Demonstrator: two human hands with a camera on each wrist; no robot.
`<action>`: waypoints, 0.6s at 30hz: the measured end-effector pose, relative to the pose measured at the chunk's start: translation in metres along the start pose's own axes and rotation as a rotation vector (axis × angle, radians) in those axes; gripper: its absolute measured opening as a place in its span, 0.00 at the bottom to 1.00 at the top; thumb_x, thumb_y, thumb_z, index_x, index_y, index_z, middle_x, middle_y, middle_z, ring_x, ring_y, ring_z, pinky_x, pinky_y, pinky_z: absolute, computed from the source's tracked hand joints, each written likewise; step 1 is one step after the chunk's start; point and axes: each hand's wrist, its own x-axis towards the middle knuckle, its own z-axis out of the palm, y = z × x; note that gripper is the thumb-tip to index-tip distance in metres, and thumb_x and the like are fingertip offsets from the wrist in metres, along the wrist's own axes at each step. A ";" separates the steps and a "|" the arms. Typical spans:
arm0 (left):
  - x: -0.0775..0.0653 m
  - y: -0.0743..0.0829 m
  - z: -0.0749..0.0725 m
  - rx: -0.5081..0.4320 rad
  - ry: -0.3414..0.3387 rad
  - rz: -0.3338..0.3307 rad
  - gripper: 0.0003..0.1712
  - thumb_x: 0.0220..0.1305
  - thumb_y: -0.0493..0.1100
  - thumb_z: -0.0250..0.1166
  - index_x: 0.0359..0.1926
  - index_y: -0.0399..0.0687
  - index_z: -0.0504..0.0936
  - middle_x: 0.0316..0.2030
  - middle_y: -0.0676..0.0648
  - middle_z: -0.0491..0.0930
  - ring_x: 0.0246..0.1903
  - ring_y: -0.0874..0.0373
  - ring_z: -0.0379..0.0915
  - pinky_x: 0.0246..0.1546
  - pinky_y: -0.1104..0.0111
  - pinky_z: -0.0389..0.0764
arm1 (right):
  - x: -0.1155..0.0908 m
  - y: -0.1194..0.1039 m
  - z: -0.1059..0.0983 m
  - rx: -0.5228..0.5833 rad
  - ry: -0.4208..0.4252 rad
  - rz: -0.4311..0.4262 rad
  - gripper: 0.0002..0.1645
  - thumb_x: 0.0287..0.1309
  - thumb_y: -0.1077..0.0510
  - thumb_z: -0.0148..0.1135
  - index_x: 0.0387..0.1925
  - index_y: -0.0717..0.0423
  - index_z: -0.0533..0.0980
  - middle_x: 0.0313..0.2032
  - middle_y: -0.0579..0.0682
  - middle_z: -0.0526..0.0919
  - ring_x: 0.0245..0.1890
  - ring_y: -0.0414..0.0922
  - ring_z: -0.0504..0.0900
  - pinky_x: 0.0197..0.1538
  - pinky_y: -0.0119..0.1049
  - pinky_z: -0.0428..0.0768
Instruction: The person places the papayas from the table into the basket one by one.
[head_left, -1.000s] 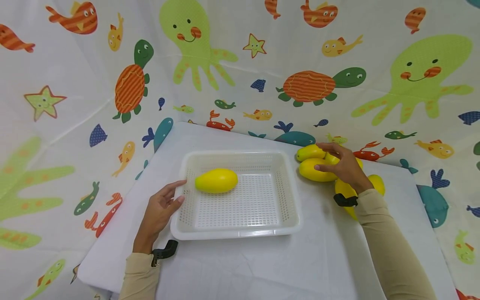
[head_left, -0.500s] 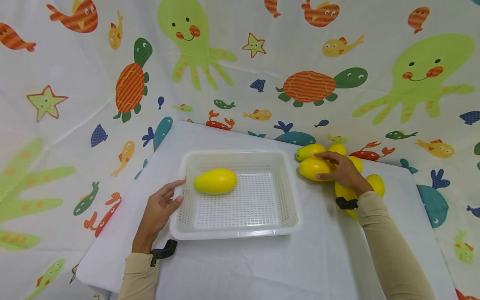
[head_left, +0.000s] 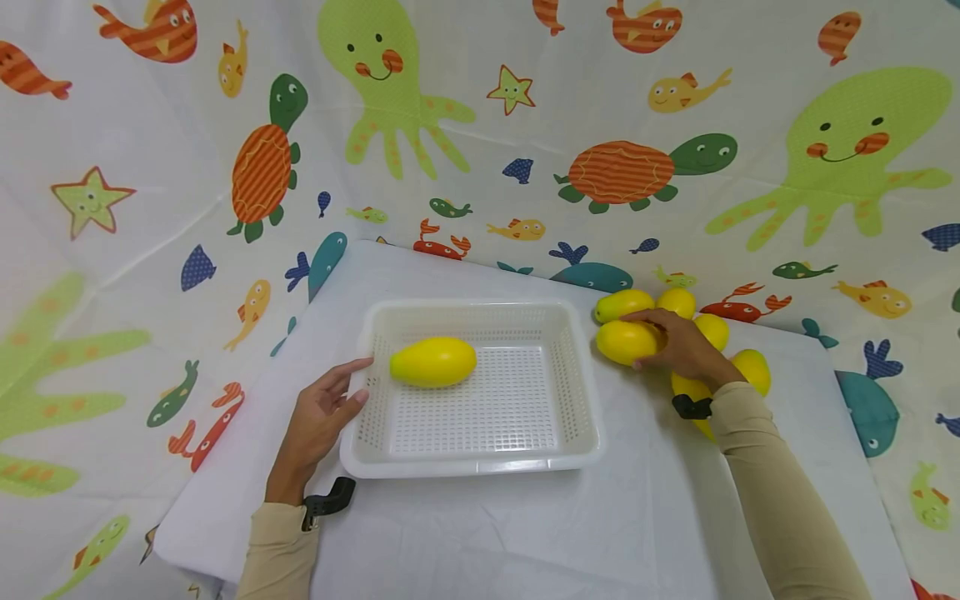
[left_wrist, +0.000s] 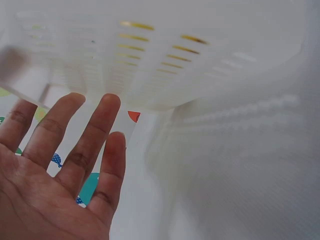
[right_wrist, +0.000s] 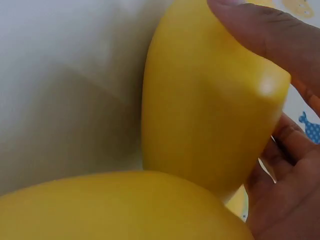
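Observation:
A white perforated plastic basket (head_left: 480, 471) stands mid-table, holding one smooth oblong yellow fruit (head_left: 433, 362) with a greenish tapered end. My left hand (head_left: 318, 425) is at the basket's left side, its fingers (left_wrist: 87, 142) extended toward the wall, fingertips at the plastic. On the right, my right hand (head_left: 682, 346) grips another oblong yellow fruit (head_left: 628, 342), thumb on the near side and fingers around the far side. In the right wrist view the thumb (right_wrist: 270, 30) lies along that gripped fruit (right_wrist: 205, 95), and a second yellow fruit (right_wrist: 100, 210) fills the foreground.
Several more yellow fruits (head_left: 752, 371) lie around and beneath my right hand and wrist. One fruit (head_left: 624, 306) with a greenish tip sits just behind the gripped one. A white cloth (head_left: 480, 533) covers the table, and a sea-animal-patterned curtain (head_left: 480, 108) hangs behind it.
My right hand has come down from over the fruits and closed around the nearest-left one, which has shifted slightly left. The left hand and basket have stayed put.

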 end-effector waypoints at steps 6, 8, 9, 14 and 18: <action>0.000 0.002 0.000 -0.005 0.001 -0.005 0.29 0.68 0.51 0.64 0.69 0.64 0.71 0.70 0.57 0.69 0.51 0.48 0.80 0.47 0.69 0.84 | -0.001 -0.001 0.004 -0.017 -0.010 0.006 0.46 0.44 0.43 0.79 0.66 0.24 0.68 0.72 0.49 0.64 0.67 0.58 0.62 0.69 0.69 0.58; 0.000 0.003 0.000 -0.006 0.001 -0.008 0.29 0.68 0.51 0.64 0.69 0.64 0.71 0.70 0.57 0.68 0.52 0.48 0.80 0.47 0.69 0.84 | -0.002 -0.002 0.004 -0.011 -0.003 0.007 0.47 0.44 0.43 0.79 0.66 0.25 0.67 0.71 0.49 0.64 0.67 0.58 0.62 0.69 0.69 0.59; 0.000 0.003 0.000 -0.006 0.002 -0.008 0.29 0.68 0.51 0.64 0.69 0.64 0.71 0.70 0.56 0.68 0.51 0.48 0.81 0.46 0.70 0.84 | -0.004 -0.004 0.004 -0.004 0.004 0.011 0.47 0.44 0.43 0.79 0.66 0.25 0.67 0.71 0.48 0.65 0.67 0.57 0.63 0.69 0.68 0.59; 0.000 0.002 0.000 -0.001 0.002 -0.006 0.29 0.68 0.51 0.64 0.69 0.65 0.71 0.70 0.56 0.68 0.51 0.48 0.80 0.47 0.70 0.84 | -0.008 -0.012 0.003 0.027 0.040 -0.018 0.48 0.45 0.47 0.78 0.68 0.27 0.66 0.72 0.50 0.64 0.68 0.58 0.63 0.70 0.66 0.61; -0.001 0.001 0.000 -0.001 -0.001 0.001 0.29 0.69 0.51 0.64 0.69 0.65 0.71 0.70 0.57 0.68 0.51 0.48 0.80 0.47 0.71 0.84 | -0.010 -0.019 -0.002 0.045 0.062 -0.067 0.47 0.47 0.50 0.78 0.68 0.28 0.67 0.72 0.50 0.63 0.69 0.59 0.63 0.70 0.65 0.63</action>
